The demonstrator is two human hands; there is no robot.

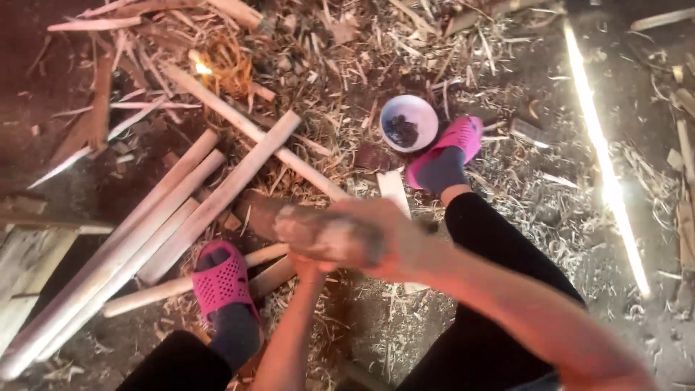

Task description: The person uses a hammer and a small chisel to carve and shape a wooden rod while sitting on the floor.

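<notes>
Head view shows both hands together at the middle of the frame, blurred. The right hand [376,242] is wrapped over a pale, dusty lump [318,235]; the left hand [308,266] comes up beneath it, and its grip cannot be told. The lump sits above the ground between the person's knees. Below are two pink perforated sandals [223,279] over dark socks. A white bowl [409,122] with dark contents stands by the farther foot. Long wooden sticks [181,210] lie crossed on the shaving-strewn floor [536,210].
</notes>
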